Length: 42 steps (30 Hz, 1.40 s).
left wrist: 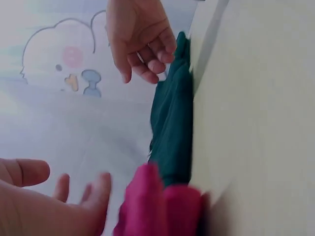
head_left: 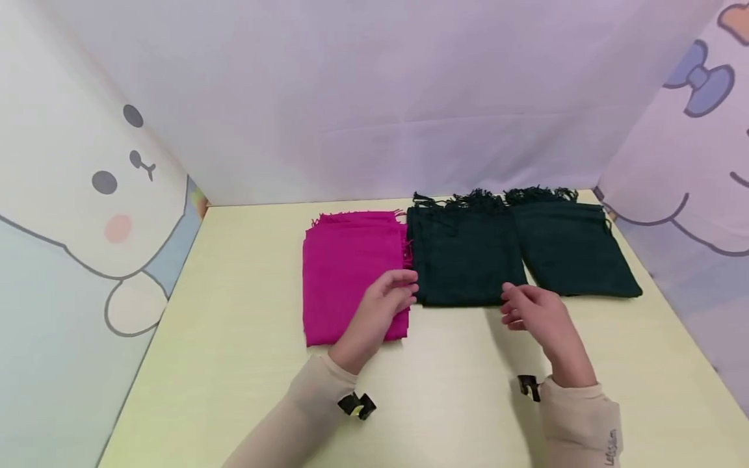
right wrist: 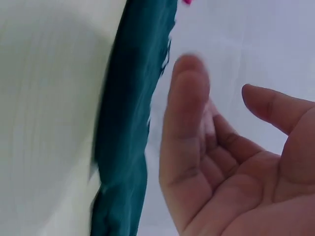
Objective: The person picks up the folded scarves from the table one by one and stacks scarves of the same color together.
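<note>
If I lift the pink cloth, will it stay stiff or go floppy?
The pink cloth will probably flop, since it looks like thin fabric folded in layers. Those layers may slip apart, as their far edges don't line up and no tie shows. Its fringe of loose strands will likely dangle.

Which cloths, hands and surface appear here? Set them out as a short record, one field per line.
Surface: pale yellow table
Left cloth: magenta cloth, folded, fringed
Middle cloth: middle green cloth, dark, folded, fringed
Right cloth: right green cloth, dark, folded, fringed
Left hand: empty, above the magenta cloth
Right hand: empty, near the middle green cloth
</note>
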Tool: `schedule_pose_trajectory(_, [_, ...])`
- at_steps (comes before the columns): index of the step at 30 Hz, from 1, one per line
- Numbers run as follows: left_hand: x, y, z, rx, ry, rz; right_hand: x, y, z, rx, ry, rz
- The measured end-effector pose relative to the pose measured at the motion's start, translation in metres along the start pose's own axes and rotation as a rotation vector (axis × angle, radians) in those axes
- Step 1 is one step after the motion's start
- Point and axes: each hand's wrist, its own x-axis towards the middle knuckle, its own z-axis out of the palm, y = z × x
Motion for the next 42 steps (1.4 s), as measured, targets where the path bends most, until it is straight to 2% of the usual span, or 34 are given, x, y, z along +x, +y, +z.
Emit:
schedule_pose_trajectory(2, [0.005, -0.007, 0.009, -0.013, 0.024, -0.052, 0.0, 0.007, -0.009, -0.055, 0.037, 0.046])
schedule_pose_trajectory(5, [0.01, -0.015, 0.019, -0.037, 0.097, -0.112, 0.001, 0.015, -0.019, -0.156, 0.035, 0.129])
schedule_pose_trajectory(8, [0.015, -0.021, 0.025, -0.116, 0.146, -0.135, 0.004, 0.021, -0.025, -0.237, 0.002, 0.179])
schedule_pose_trajectory(10, [0.018, -0.022, 0.028, -0.177, 0.153, -0.139, 0.009, 0.024, -0.025, -0.251, -0.009, 0.183])
schedule_pose_trajectory(15, [0.023, -0.023, 0.029, -0.32, 0.151, -0.153, 0.026, 0.026, -0.021, -0.17, 0.01, 0.188])
schedule_pose_trajectory(20, [0.024, -0.023, 0.028, -0.381, 0.158, -0.195, 0.037, 0.025, -0.017, -0.083, 0.055, 0.211])
schedule_pose_trajectory(23, [0.023, -0.022, 0.028, -0.41, 0.16, -0.217, 0.04, 0.022, -0.016, -0.033, 0.033, 0.198])
schedule_pose_trajectory(28, [0.024, -0.02, 0.027, -0.423, 0.17, -0.233, 0.044, 0.017, -0.011, 0.116, 0.015, 0.176])
schedule_pose_trajectory(32, [0.026, -0.019, 0.03, -0.351, 0.198, -0.248, 0.046, 0.013, 0.0, 0.293, 0.028, 0.144])
schedule_pose_trajectory(36, [0.031, -0.018, 0.033, -0.28, 0.246, -0.274, 0.049, 0.005, 0.011, 0.496, 0.096, 0.068])
schedule_pose_trajectory(39, [0.034, -0.016, 0.036, -0.296, 0.278, -0.321, 0.049, -0.003, 0.015, 0.646, 0.155, 0.003])
schedule_pose_trajectory(42, [0.034, -0.016, 0.038, -0.355, 0.285, -0.371, 0.049, -0.009, 0.018, 0.806, 0.176, -0.052])
